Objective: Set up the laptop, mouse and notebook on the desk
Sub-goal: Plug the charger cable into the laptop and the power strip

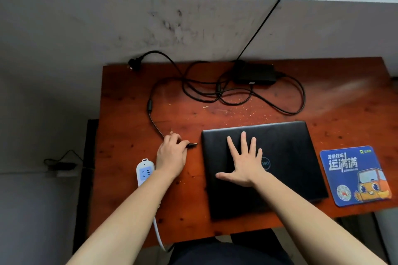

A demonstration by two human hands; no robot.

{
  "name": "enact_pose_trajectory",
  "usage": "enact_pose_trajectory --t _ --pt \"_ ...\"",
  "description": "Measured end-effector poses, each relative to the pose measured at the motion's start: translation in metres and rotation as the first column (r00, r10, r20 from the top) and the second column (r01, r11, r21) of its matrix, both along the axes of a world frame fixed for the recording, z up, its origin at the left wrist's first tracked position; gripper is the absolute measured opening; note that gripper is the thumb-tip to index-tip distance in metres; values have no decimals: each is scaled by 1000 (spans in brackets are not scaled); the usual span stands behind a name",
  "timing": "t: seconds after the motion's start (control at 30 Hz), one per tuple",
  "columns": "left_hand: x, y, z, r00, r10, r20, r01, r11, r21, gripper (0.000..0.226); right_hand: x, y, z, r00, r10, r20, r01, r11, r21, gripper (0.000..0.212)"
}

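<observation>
Pinching the black charger plug, your left hand; right hand, fingers spread flat, steadies the probably slick black laptop.

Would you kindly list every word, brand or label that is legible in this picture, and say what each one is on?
"DELL": round logo on the laptop lid, seen sideways.
"发货找车": mouse pad, upper left.
"运满满": mouse pad, large white characters.
Too small or blurred to read: the mouse pad's corner logo text, the fine line under the large characters and the round badge, and the label on the adapter.
</observation>
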State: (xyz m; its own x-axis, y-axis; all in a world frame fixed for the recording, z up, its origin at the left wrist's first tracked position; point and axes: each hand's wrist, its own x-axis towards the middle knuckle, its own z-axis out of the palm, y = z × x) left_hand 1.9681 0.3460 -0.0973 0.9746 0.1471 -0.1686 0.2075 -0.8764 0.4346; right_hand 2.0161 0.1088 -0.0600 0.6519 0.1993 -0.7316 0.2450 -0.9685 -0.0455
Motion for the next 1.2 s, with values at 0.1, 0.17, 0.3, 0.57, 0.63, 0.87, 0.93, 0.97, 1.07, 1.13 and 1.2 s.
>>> enact_pose_trajectory --t 0.1,0.17,0.3,0.57,0.63,0.87,0.93,0.97,1.07,1.13,1.2 --pt "3 -3 0 999 44 9 -44 999 -14 21 -2 2 2 1000 1 -14 -1 1000 -13 130" --pt "6 -8 -2 999 41 27 -40 999 -14 22 -2 3 3 1000 -15 -20 14 1000 -23 130" --pt "9 -20 -5 997 54 49 -52 998 -39 21 -2 6 4 999 -37 -27 37 999 -29 130" --pt "11 -18 -7 996 9 89 -2 997 -72 21 -4 6 4 999 -49 -18 48 999 -18 130" --pt "13 -15 -7 994 -43 99 47 998 -43 20 -4 6 3 999 -47 -13 47 999 -15 130" --pt "25 -7 -7 967 -232 106 226 972 66 20 -5 5 0 999 -47 -8 47 999 -3 131" --pt "26 -8 -7 964 -244 104 238 969 61 21 -5 4 -2 999 -52 -10 52 999 3 131" --pt "27 -10 -8 964 -245 104 240 969 57 21 -5 4 -3 998 -54 -9 55 999 5 132" --pt "27 -12 -6 965 -242 104 238 970 46 20 -5 3 -5 998 -59 -14 59 998 12 132" --pt "29 -11 -4 966 -244 84 241 970 36 19 -5 2 -6 998 -56 -12 56 998 15 131" --pt "31 -7 -1 965 -256 53 256 967 11 21 -6 1 -6 999 -53 -7 53 998 17 131"
